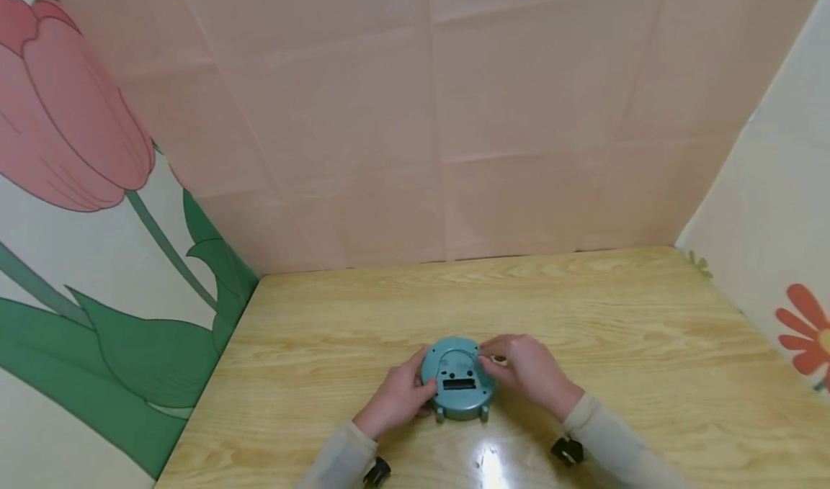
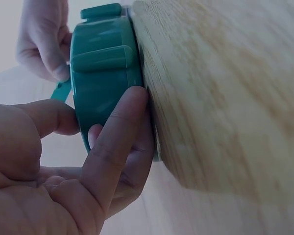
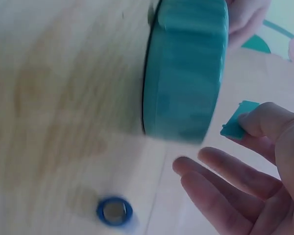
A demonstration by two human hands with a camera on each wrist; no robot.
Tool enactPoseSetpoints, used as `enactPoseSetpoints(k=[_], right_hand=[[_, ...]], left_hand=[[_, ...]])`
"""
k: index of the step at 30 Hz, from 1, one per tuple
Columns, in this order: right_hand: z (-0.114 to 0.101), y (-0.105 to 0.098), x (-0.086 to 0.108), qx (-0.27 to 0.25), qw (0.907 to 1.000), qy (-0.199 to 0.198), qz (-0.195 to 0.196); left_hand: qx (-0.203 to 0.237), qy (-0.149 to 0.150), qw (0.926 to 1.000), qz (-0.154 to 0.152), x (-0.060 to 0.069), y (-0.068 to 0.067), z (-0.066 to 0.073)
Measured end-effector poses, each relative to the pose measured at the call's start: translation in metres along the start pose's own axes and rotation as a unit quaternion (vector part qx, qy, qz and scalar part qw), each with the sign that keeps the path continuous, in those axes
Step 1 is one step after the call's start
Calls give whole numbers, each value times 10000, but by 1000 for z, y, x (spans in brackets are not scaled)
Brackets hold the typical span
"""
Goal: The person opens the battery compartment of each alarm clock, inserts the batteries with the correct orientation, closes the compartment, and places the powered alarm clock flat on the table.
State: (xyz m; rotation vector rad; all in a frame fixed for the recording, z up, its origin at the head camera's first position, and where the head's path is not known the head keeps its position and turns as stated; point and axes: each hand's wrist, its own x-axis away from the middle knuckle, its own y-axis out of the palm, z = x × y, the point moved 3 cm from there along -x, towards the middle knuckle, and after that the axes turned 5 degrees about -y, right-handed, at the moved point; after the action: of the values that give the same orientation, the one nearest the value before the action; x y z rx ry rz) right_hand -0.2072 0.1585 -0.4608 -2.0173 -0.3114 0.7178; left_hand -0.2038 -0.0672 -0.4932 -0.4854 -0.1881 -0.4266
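Across the room a person is working with both bare hands over a round teal device (image 1: 457,363), which is lying on the wood-grained counter (image 1: 311,330), slotted face upward, well apart from the far edge and between the left and right edges, sitting a little nearer the left one. Its two stubby feet (image 1: 484,413) are pointing away from the far edge, and a dark rectangular slot (image 1: 459,384) is showing in the upper face. The left hand (image 1: 398,395) is grasping the device by the side facing the counter's left edge, its thumb pressing at the rim of the upper face while other fingers are bracing the side wall, one fingertip reaching down close to the wood. The right hand (image 1: 534,374) is pinching a small teal cover (image 3: 233,124) between thumb and finger, holding it just beside the device; its other fingers are extending loosely below, grasping nothing. On the side toward the counter's right edge, a small blue-rimmed round thing (image 3: 114,211) with a greyish middle is resting on the wood near the device, too blurred for me to tell what it is. Pale sleeves (image 1: 616,438) are covering both forearms. A pinkish sheet (image 1: 441,114) is hanging beyond the far edge, a large tulip picture (image 1: 84,114) is rising past the left edge, and an orange flower (image 1: 804,330) is decorating the wall past the right one.
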Motion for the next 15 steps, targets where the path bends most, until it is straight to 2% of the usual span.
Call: enactPoseSetpoints(k=[5,9,15], right_hand=[[13,-10,2,187,9985,519,49],[22,-15,5,416,9971,610,170],[36,-21,9,364,9961,749,295]], left_hand=[[30,-24,10000,23,0,-1,0],[42,-69,10000,37,0,-1,-1],[96,-11,10000,20,0,0,-2]])
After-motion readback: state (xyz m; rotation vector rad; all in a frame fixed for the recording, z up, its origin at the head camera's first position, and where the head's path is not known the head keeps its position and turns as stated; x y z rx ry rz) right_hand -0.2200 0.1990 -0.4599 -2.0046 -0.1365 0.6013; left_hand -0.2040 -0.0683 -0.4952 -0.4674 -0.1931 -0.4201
